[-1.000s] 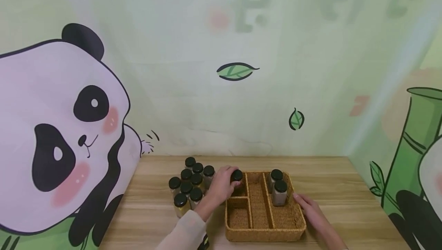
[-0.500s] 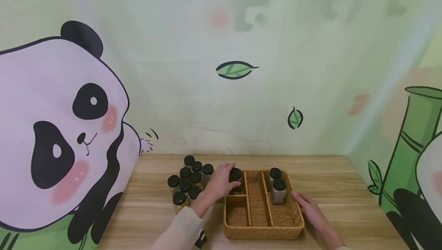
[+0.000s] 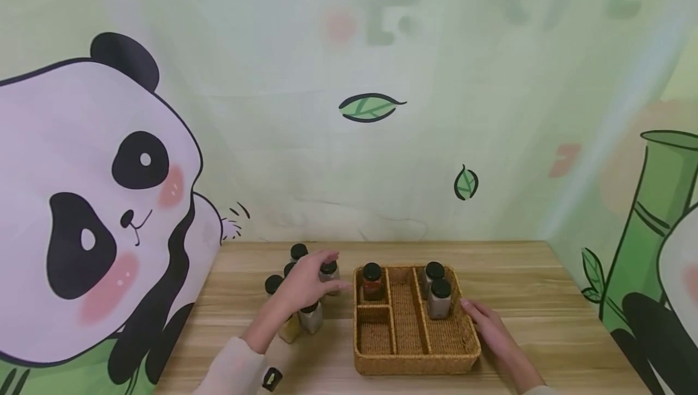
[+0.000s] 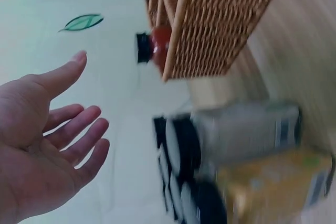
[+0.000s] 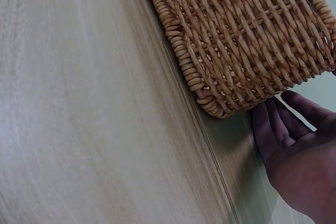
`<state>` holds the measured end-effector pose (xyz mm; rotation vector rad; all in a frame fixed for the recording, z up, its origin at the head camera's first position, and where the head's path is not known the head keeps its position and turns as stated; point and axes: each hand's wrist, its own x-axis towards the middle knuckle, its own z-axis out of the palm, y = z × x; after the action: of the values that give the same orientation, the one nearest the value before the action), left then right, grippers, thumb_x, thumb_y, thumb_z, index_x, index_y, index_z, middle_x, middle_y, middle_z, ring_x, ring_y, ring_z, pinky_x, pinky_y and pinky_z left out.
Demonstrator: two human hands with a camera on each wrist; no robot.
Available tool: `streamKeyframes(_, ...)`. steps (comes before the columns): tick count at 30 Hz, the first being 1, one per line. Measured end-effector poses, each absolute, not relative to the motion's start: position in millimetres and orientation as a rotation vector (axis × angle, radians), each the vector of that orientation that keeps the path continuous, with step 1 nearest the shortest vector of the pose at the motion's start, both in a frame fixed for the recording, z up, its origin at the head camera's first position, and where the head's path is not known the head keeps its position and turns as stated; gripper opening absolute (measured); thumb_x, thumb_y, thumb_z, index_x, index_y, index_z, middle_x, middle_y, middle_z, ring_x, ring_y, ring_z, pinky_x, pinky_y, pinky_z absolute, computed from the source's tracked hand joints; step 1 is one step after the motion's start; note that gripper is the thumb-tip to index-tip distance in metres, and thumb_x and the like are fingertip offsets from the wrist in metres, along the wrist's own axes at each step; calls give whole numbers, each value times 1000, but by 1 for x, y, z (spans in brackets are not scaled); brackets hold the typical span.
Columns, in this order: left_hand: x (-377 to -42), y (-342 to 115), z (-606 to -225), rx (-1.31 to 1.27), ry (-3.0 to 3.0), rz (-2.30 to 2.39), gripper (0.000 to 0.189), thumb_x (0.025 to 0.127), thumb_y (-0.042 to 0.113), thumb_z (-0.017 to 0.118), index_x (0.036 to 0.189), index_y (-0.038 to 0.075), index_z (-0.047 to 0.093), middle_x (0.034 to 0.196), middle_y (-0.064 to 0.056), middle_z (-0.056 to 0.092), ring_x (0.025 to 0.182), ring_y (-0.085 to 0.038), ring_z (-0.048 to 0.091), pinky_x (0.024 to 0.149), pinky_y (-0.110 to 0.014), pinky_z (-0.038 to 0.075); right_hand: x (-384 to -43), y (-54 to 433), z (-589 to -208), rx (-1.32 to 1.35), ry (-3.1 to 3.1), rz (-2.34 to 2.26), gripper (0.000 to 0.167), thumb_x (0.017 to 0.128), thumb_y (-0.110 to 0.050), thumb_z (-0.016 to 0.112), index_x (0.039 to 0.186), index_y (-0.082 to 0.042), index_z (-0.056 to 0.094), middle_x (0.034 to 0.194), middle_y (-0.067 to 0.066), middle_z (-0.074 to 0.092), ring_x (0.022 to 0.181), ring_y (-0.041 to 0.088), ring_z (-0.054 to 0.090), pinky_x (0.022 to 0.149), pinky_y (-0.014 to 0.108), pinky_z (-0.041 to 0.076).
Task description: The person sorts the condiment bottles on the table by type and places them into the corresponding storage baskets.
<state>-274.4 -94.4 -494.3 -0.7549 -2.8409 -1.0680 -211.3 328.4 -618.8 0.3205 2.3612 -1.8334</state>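
My left hand (image 3: pixel 305 283) hovers over the black-lidded spice jars (image 3: pixel 311 317) left of the basket, fingers spread and holding nothing. In the left wrist view, the palm and fingers (image 4: pixel 58 140) show bare, apart from the jars with pale grey and yellow contents. A jar with red contents (image 3: pixel 372 283) stands upright in the back left compartment of the woven basket (image 3: pixel 417 365). Two jars with greyish contents (image 3: pixel 439 301) stand in its right compartment. Against the basket's right side, my right hand (image 3: pixel 491 327) rests with extended fingers touching the woven wall (image 5: pixel 247 40).
The wooden table (image 3: pixel 545 298) runs back to a wall cloth (image 3: pixel 272 140) printed with pandas, leaves and bamboo. Jars stand close together at the left, a narrow gap from the basket. Woven dividers (image 3: pixel 400 316) split the basket into compartments.
My left hand has let go of the red jar, leaving it in the back left compartment, and has moved left over the jar group. My right hand stays at the basket's side.
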Motion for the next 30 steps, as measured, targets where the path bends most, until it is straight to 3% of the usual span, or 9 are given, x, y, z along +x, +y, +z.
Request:
streamKeyframes(11, -246, -154, -503, -644, -2809, -1025, 48, 87, 22, 90, 126, 3, 70, 121, -11, 70, 116, -31, 67, 102, -49, 54, -214, 325, -621, 319, 2335, -1843, 84, 109, -57, 50, 155, 12, 38, 159, 34, 41, 147, 48, 40, 120, 58, 35)
streamKeyframes(25, -225, -189, -521, -502, -2906, -954, 47, 81, 15, 94, 122, 2, 73, 116, -10, 69, 110, -31, 68, 100, -51, 54, -210, 331, -618, 313, 2380, -1764, 87, 109, -59, 47, 158, 12, 35, 162, 35, 35, 152, 51, 31, 123, 61, 27)
streamKeyframes(30, -225, -193, -535, -474, -2913, -962, 45, 80, 13, 94, 119, 3, 73, 113, -8, 70, 101, -25, 69, 92, -47, 58, -211, 332, -619, 279, 2379, -1778, 84, 110, -57, 46, 157, 13, 35, 162, 35, 35, 151, 51, 32, 123, 60, 28)
